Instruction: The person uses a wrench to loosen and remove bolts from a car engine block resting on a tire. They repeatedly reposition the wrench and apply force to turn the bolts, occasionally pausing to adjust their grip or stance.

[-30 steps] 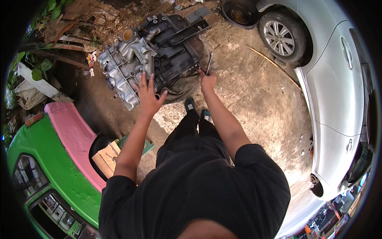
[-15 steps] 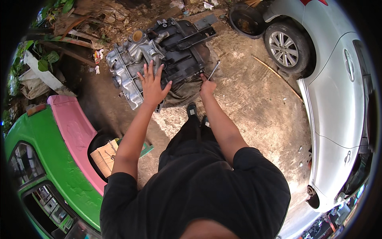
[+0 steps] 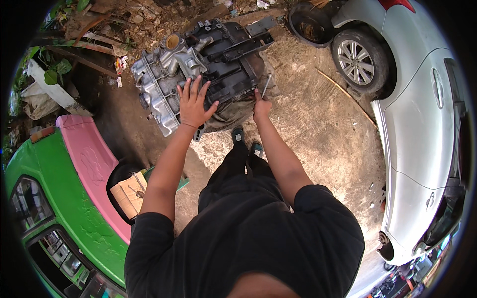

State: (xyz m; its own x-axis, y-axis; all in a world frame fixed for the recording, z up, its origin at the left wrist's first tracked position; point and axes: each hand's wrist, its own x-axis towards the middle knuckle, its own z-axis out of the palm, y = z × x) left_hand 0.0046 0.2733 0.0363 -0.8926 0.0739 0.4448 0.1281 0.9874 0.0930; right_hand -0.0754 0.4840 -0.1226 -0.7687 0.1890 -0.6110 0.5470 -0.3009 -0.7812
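Observation:
A car engine (image 3: 223, 74), silver metal on its left part and black on its right, lies on the ground in front of my feet. My left hand (image 3: 195, 107) rests on its near side with the fingers spread. At the engine's near right corner, my right hand (image 3: 262, 107) is closed on a slim silver wrench (image 3: 267, 84). The wrench's shaft sticks up past the fingers, leaning slightly right. Its working end is hidden by the hand and the engine's edge. Dark cloth (image 3: 233, 116) shows under the engine.
A silver car (image 3: 412, 139) stands along the right, its wheel (image 3: 355, 62) near a black basin (image 3: 310, 27). On the left is a green and pink vehicle (image 3: 74, 174), with a cardboard piece (image 3: 128, 193) beside it. A thin stick (image 3: 345, 95) lies on the ground; wood scraps and rubble lie beyond.
The wrench's shaft has swung to a steeper angle, its free end shifting left, as my right hand turned slightly. My left hand stays spread on the engine.

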